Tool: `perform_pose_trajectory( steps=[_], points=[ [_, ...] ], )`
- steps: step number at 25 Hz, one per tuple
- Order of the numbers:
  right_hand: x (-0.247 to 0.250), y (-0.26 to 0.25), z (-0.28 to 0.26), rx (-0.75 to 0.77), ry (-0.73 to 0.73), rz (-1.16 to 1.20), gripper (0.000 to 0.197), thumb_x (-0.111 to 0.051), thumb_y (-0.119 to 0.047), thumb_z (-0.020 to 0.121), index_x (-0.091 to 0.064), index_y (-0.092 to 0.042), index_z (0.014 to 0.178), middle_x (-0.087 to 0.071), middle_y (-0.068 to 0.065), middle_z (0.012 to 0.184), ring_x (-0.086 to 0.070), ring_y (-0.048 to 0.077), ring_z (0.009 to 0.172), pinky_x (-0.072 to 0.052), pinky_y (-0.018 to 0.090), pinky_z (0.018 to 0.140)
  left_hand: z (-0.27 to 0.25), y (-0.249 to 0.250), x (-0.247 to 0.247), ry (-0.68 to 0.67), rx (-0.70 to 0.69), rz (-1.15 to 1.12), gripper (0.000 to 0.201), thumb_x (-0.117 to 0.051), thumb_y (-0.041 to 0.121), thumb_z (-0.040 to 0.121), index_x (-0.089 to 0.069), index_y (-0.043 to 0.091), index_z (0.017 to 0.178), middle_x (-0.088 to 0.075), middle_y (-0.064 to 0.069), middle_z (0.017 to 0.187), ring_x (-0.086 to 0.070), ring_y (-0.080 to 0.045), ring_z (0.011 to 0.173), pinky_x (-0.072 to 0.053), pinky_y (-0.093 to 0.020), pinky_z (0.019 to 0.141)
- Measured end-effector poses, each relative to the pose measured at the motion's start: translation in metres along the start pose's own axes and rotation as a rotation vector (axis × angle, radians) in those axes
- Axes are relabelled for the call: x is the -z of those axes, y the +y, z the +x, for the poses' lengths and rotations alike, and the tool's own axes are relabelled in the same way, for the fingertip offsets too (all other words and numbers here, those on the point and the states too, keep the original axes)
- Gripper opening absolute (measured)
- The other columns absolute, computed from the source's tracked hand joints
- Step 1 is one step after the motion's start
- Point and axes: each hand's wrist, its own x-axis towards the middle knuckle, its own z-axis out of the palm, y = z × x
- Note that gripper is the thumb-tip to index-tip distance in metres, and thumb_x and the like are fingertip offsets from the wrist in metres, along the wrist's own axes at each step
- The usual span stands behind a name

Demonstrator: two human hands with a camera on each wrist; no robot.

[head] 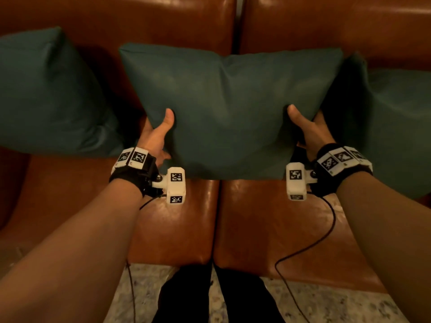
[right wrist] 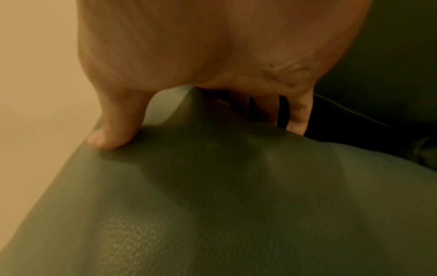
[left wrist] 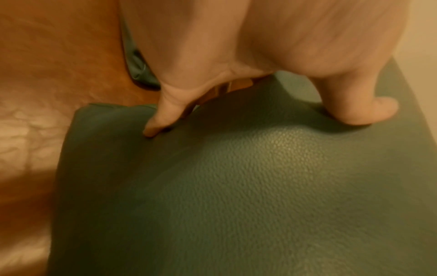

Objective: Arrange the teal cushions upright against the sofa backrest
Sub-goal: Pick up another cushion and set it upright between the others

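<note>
A teal leather cushion [head: 231, 108] is held up in the middle of the brown sofa, its top leaning toward the backrest [head: 163, 22]. My left hand [head: 156, 136] grips its left edge, thumb on the front face and fingers behind. My right hand [head: 307, 129] grips the right edge the same way. In the left wrist view my left hand [left wrist: 260, 104] pinches the cushion [left wrist: 236, 186] edge. The right wrist view shows my right hand [right wrist: 201, 121] pinching the cushion [right wrist: 236, 196]. A second teal cushion [head: 46, 96] leans at the left, a third teal cushion [head: 391, 127] at the right.
The brown leather seat [head: 268, 224] lies bare in front of the held cushion, split by a seam down the middle. Wrist-camera cables [head: 326, 236] hang over the seat's front edge. My dark-trousered legs [head: 210, 297] stand on a speckled floor [head: 326, 304] below.
</note>
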Motion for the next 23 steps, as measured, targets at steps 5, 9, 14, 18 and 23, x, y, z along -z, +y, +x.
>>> perform_pose_trajectory(
  steps=[5, 9, 14, 18, 23],
  points=[
    [0.004, 0.005, -0.009, 0.113, 0.053, -0.051, 0.116, -0.084, -0.068, 0.049, -0.032, -0.04, 0.149, -0.052, -0.008, 0.145, -0.054, 0.017, 0.13, -0.049, 0.046, 0.106, 0.003, 0.011, -0.002, -0.027, -0.085, 0.001, 0.047, -0.076, 0.057, 0.069, -0.056, 0.058, 0.111, -0.066, 0.021, 0.126, -0.058, -0.021, 0.13, -0.042, -0.07, 0.107],
    [-0.003, 0.005, -0.002, 0.076, 0.11, -0.147, 0.127, -0.078, -0.082, 0.039, -0.029, -0.044, 0.149, -0.05, -0.007, 0.148, -0.052, 0.021, 0.132, -0.045, 0.05, 0.11, 0.014, 0.01, 0.001, -0.001, -0.049, 0.038, 0.05, -0.079, 0.06, 0.064, -0.058, 0.057, 0.109, -0.066, 0.02, 0.127, -0.061, -0.021, 0.126, -0.045, -0.069, 0.106],
    [-0.001, 0.015, -0.003, 0.093, 0.122, -0.165, 0.124, -0.076, -0.083, 0.041, -0.028, -0.045, 0.148, -0.049, -0.006, 0.149, -0.05, 0.022, 0.134, -0.044, 0.05, 0.11, 0.016, -0.004, 0.0, -0.004, -0.072, -0.009, 0.036, -0.074, 0.053, 0.077, -0.058, 0.054, 0.109, -0.068, 0.021, 0.123, -0.063, -0.016, 0.121, -0.046, -0.063, 0.11],
    [-0.001, 0.013, -0.001, 0.075, 0.135, -0.18, 0.129, -0.076, -0.084, 0.039, -0.024, -0.042, 0.15, -0.047, -0.005, 0.151, -0.049, 0.023, 0.135, -0.044, 0.051, 0.11, 0.021, -0.001, 0.003, -0.021, -0.042, 0.066, 0.056, -0.08, 0.068, 0.055, -0.055, 0.064, 0.104, -0.061, 0.016, 0.143, -0.057, -0.022, 0.133, -0.044, -0.065, 0.109],
    [0.005, 0.019, -0.019, 0.051, 0.198, -0.23, 0.121, -0.078, -0.079, 0.048, -0.028, -0.035, 0.149, -0.05, -0.002, 0.149, -0.053, 0.024, 0.131, -0.048, 0.05, 0.106, 0.016, -0.007, 0.015, 0.008, -0.051, 0.125, 0.087, -0.078, 0.057, 0.064, -0.042, 0.047, 0.143, -0.053, 0.012, 0.152, -0.054, -0.024, 0.135, -0.043, -0.058, 0.108]
  ],
)
